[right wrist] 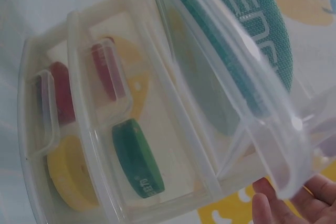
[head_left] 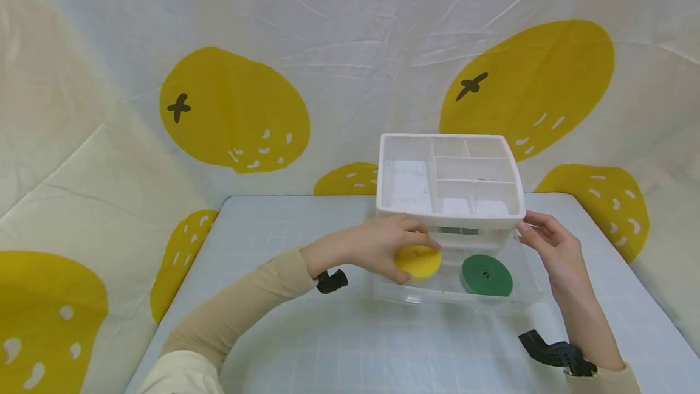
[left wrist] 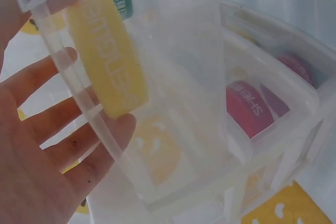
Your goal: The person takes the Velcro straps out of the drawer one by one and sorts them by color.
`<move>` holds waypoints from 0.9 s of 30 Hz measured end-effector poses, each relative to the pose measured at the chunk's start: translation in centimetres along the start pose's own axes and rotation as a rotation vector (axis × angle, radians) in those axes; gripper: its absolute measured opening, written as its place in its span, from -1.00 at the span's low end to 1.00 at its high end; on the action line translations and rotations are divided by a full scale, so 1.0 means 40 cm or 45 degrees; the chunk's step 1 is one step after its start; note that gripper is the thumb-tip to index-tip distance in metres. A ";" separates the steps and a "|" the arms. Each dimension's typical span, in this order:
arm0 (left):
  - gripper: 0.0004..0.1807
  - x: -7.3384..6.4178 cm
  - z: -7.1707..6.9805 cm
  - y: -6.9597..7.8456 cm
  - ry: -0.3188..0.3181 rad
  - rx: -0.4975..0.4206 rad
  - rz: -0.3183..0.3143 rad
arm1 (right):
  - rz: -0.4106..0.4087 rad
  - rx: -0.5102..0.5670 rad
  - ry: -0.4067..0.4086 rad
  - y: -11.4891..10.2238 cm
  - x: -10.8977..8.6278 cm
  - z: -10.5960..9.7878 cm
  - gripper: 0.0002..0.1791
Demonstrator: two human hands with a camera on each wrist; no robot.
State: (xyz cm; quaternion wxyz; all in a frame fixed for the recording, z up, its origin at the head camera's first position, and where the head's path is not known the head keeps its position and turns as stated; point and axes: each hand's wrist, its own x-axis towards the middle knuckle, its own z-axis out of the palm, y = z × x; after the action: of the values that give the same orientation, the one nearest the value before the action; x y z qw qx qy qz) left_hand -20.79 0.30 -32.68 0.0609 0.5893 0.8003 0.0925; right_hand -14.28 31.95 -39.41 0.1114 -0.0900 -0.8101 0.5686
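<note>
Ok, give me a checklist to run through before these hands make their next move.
1. Drawer pulled out: ok, it juts out below the white top tray.
2. Yellow roll gripped: ok, the left hand holds it between thumb and fingers.
3. Green roll apart from the left hand: ok, it lies in the drawer to the right of the yellow roll.
4. Left hand out of the drawer's way: not ok, it reaches over the drawer.
5. Right hand steadying the unit: cannot tell, its fingertips are at the tray's right front corner, but pressure doesn't show.
</note>
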 end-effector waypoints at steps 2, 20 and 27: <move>-0.38 -0.006 -0.004 0.000 0.032 -0.006 -0.004 | 0.002 0.014 0.000 0.000 -0.001 0.000 -0.48; -0.35 -0.081 -0.031 0.009 0.311 -0.079 -0.099 | 0.011 0.021 0.004 -0.004 -0.003 0.002 -0.47; -0.35 -0.124 -0.034 0.003 0.465 -0.118 -0.151 | -0.001 -0.002 0.011 -0.006 -0.004 0.003 -0.49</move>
State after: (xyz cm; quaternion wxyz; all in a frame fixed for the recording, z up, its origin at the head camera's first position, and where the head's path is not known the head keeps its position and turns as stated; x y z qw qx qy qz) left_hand -19.47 -4.49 -31.38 -0.0529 0.5111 0.8263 0.2307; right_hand -14.15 31.73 -39.23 0.1149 -0.0922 -0.8101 0.5675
